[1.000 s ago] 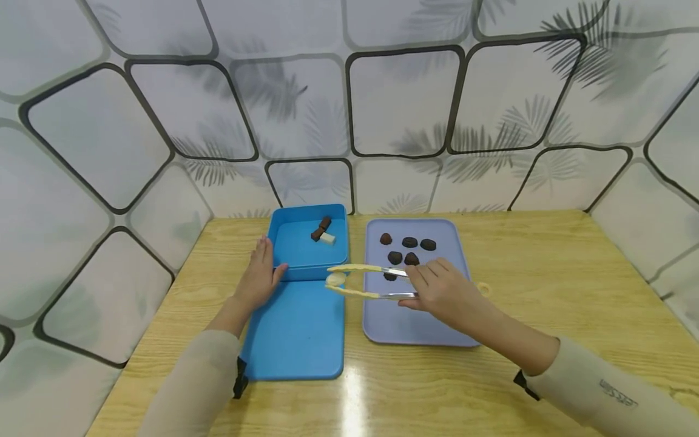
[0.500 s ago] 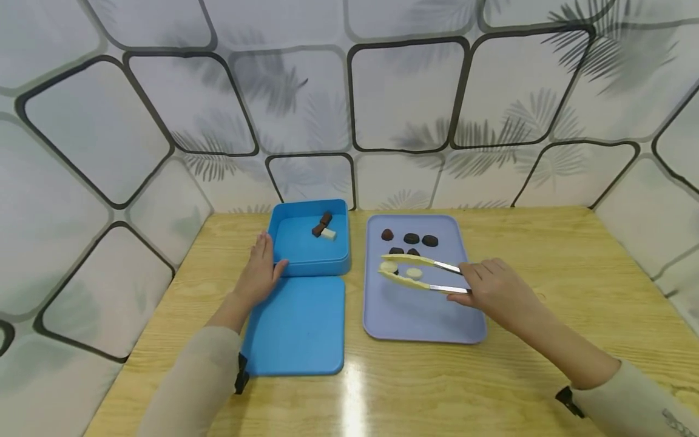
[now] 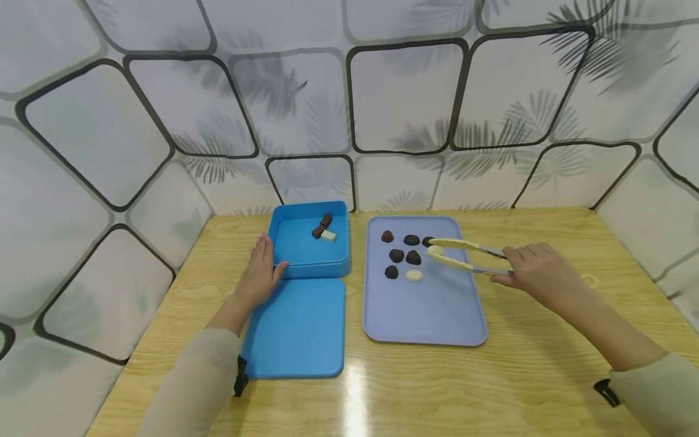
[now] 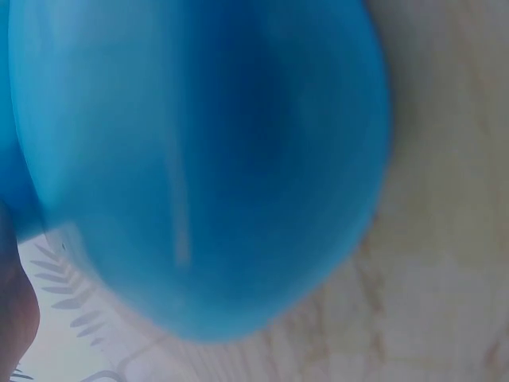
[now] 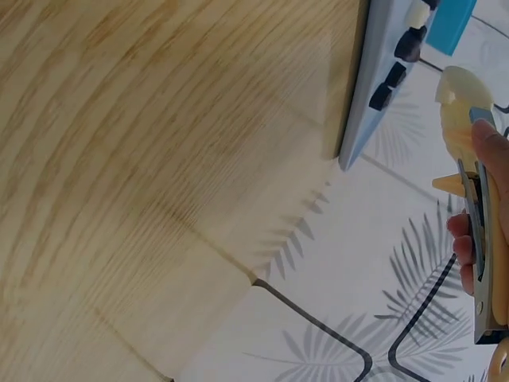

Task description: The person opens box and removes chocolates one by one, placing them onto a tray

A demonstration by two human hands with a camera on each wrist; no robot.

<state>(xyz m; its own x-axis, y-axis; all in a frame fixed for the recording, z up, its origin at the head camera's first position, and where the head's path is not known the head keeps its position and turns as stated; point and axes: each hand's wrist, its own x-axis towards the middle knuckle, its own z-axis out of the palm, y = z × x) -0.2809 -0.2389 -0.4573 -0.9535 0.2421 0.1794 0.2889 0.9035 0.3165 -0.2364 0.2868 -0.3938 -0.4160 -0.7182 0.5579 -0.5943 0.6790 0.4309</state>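
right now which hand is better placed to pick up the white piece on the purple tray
Right. The right hand already holds the tongs over the purple tray, close to the white piece; the left hand rests against the blue box.

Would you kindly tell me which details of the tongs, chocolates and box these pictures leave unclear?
- Head view: the tongs cover part of the far-right dark chocolate; whether their tips grip the white piece is too small to tell.
- Left wrist view: blue box fills the blurred frame; left hand is cut off.
- Right wrist view: the right hand and tong tips are cropped.
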